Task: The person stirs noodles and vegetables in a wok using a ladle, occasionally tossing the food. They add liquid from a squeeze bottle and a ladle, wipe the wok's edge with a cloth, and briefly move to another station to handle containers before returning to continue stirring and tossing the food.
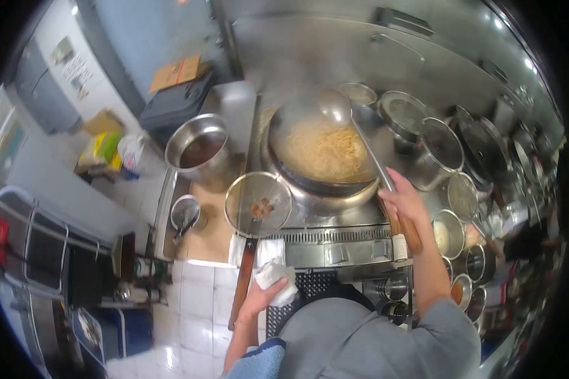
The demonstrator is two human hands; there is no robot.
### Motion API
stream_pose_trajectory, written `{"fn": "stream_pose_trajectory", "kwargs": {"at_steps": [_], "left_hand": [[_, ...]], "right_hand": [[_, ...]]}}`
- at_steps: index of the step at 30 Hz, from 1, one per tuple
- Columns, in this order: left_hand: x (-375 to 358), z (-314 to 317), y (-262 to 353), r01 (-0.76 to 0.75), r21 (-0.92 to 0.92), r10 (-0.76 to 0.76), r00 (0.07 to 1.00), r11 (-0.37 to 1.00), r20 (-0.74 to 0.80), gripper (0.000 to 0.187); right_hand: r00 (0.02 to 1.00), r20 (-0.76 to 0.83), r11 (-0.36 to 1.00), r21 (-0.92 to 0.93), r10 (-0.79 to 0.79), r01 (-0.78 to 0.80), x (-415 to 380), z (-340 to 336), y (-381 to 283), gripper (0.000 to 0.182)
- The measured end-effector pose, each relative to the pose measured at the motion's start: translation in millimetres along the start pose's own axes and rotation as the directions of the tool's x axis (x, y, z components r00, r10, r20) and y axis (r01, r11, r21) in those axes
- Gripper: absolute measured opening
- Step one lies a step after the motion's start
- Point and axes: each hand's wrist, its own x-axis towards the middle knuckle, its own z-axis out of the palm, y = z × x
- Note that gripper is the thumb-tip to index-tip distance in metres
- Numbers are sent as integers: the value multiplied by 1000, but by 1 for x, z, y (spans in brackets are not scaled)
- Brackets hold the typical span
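Note:
My right hand (pixel 403 201) is wrapped round the handle of a long ladle (pixel 372 151), whose metal bowl hangs over the far side of the wok. Steam rises from the wok (pixel 278 165), which holds a heap of noodles (pixel 329 151). My left hand (pixel 262 298) grips a folded white cloth (pixel 277 278) in front of the stove. Close beside that hand runs the wooden handle of a round mesh strainer (pixel 237 202). A few brown bits (pixel 261 207) lie in its mesh. Another wooden handle (pixel 395 230) lies beside the ladle's grip.
A deep steel pot (pixel 198 165) of dark liquid stands left of the wok, with a small metal pot (pixel 186 212) nearer. On the right are a lidded pot (pixel 403 114), a tall pot (pixel 439 151) and several ingredient bowls (pixel 447 232). A blue-grey bin (pixel 177 98) stands behind.

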Motion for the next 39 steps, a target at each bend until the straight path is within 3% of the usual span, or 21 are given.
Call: {"fn": "stream_pose_trajectory", "kwargs": {"at_steps": [1,4,5,7,9,11,14,17,19,22,24,27,28,30,33,34,37,38,39], "left_hand": [[11,11,10,110,-267,-97,993,957,60,46],[49,53,45,211,-501,-184,977,840,103,43],[69,58,38,273,-495,-209,961,825,181,42],[104,85,44,340,-523,-263,940,781,219,43],[139,109,55,367,-544,-214,921,755,324,44],[157,131,88,436,-603,-257,896,668,363,40],[206,136,79,481,-582,-300,874,656,383,38],[221,138,73,488,-551,-370,873,677,318,34],[214,136,75,474,-496,-401,881,728,253,31],[220,119,63,391,-392,-315,917,833,244,28],[230,111,62,536,-545,-426,844,644,326,25],[249,121,61,517,-533,-435,855,669,284,22],[254,134,65,485,-578,-467,863,656,193,18],[276,141,38,418,-655,-391,899,630,198,17],[278,150,15,336,-701,-334,931,629,147,15],[273,160,18,311,-706,-316,940,636,129,15],[212,167,52,314,-700,-281,945,642,166,19],[209,165,51,322,-697,-303,940,641,156,16],[217,160,43,281,-657,-250,958,700,143,15]], "right_hand": [[999,-34,997,-73,-18,16,20,-14,7,70],[992,-127,951,-308,-24,-16,77,-36,17,70],[987,-158,925,-378,-17,-44,89,-36,19,69],[996,-81,939,-341,27,-53,103,-24,11,55],[996,53,915,-401,66,-40,119,-19,18,60],[988,134,858,-514,71,8,113,-11,13,67],[907,337,474,-774,-254,420,117,-24,54,73],[953,299,362,-894,48,262,48,-23,0,74],[934,297,288,-929,200,233,10,-33,-33,75],[941,289,208,-945,174,251,-39,-52,-50,72],[957,266,163,-955,113,246,-66,-60,-51,71],[981,191,341,-924,25,171,-92,-69,-40,71],[980,196,412,-896,31,166,-99,-71,-41,71],[977,209,550,-822,49,148,-116,-74,-49,70],[913,193,776,-605,360,-178,-118,-69,-70,70],[890,194,728,-658,413,-194,-114,-71,-65,69],[949,315,500,-824,15,265,-103,-80,-12,70],[945,229,626,-779,235,33,-104,-67,-39,68],[953,216,611,-790,213,43,-98,-62,-38,68]]}}
